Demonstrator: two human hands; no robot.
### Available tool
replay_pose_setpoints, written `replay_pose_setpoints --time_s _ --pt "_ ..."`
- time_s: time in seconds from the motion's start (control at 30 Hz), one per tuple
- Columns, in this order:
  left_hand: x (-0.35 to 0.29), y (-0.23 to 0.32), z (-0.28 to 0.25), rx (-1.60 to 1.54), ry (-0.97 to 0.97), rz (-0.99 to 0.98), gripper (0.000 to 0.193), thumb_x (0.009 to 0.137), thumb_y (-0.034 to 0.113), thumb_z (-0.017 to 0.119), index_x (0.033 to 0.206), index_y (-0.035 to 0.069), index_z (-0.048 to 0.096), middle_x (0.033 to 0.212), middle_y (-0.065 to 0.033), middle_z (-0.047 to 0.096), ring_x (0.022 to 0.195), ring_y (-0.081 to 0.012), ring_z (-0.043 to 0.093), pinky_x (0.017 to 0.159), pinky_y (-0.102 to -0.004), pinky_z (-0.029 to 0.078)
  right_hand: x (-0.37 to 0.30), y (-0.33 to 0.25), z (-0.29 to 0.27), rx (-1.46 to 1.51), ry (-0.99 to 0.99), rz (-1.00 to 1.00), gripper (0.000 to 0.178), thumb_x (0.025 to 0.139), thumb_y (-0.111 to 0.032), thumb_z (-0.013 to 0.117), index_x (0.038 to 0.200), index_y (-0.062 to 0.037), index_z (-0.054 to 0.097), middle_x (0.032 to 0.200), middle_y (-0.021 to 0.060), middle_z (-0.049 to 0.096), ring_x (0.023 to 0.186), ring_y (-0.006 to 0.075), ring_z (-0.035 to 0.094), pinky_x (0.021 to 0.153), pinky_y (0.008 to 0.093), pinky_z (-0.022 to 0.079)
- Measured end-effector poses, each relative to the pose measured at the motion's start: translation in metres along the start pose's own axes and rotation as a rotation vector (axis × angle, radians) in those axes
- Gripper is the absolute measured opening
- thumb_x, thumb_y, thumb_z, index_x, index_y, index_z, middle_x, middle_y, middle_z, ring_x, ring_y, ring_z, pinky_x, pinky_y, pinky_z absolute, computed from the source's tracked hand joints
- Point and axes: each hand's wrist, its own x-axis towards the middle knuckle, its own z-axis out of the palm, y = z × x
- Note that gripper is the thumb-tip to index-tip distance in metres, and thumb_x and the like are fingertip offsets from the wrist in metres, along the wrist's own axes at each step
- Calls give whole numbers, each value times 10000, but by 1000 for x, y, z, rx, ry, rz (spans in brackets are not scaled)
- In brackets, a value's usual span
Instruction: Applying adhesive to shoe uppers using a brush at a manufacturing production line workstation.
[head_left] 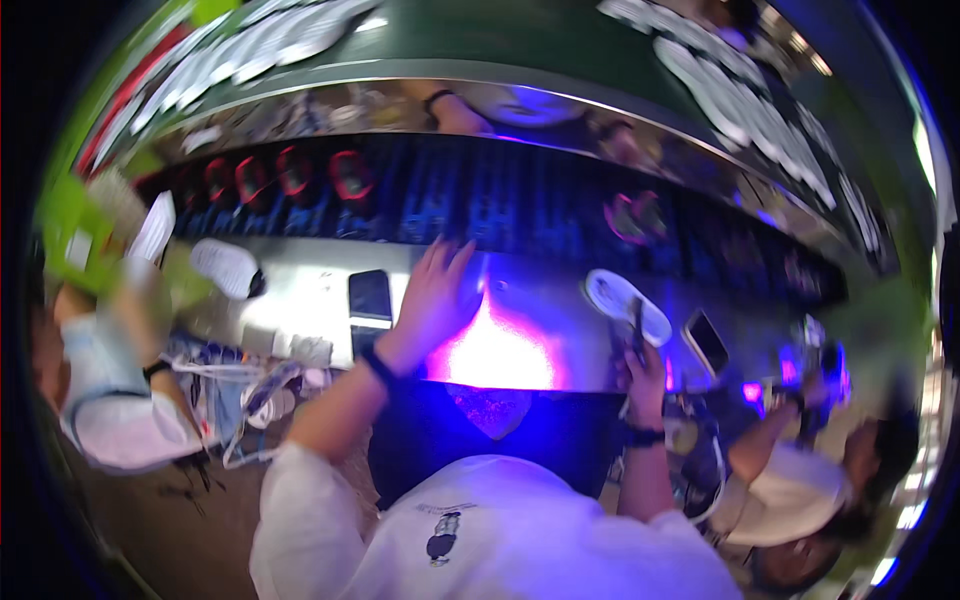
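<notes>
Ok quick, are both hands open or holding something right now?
Left hand: open, seemingly empty.
Right hand: closed, holding a thin, dark, stick-shaped tool; too blurred to tell what kind.

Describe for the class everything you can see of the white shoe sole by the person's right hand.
The shoe sole is a long, pale oval with rounded ends and a raised white rim around a greyer inside; it looks like rubber or foam. Small dark marks show towards its far left end. It lies slanted on the shiny table, its near end towards the right. A slim dark tool in the right hand crosses over it; blur hides whether either touches it.
</notes>
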Motion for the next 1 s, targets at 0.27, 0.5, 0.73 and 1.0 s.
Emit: replay_pose_setpoints --time_s 0.27,0.5,0.73,1.0 --pt "-122 25 70 305 -27 -63 744 941 452 617 1461 -52 447 1515 -298 411 1447 -470 354 1200 -573 273 -1 23 -4 250 -29 -179 456 1006 -57 601 1449 -11 502 1088 76 661 884 142 664 585 252 562" --pt "-124 34 74 403 19 -37 702 956 447 582 1441 -50 478 1497 -305 442 1430 -469 386 1186 -569 299 -6 35 -18 282 -45 -155 343 1003 -68 613 1338 2 582 879 57 667 717 130 651 584 272 551" --pt "-97 32 70 234 -220 -217 684 921 439 639 1389 -47 524 1417 -341 497 1371 -482 447 1153 -563 358 1 40 -22 247 -71 -250 324 1016 -56 583 1330 25 573 848 68 676 630 102 611 578 253 515" --pt "-97 53 102 368 18 -190 701 934 459 614 1441 -9 488 1491 -319 411 1439 -479 348 1191 -650 207 1 33 -20 276 -130 -168 314 1088 -109 430 1352 31 527 1034 132 714 675 108 632 600 249 536"
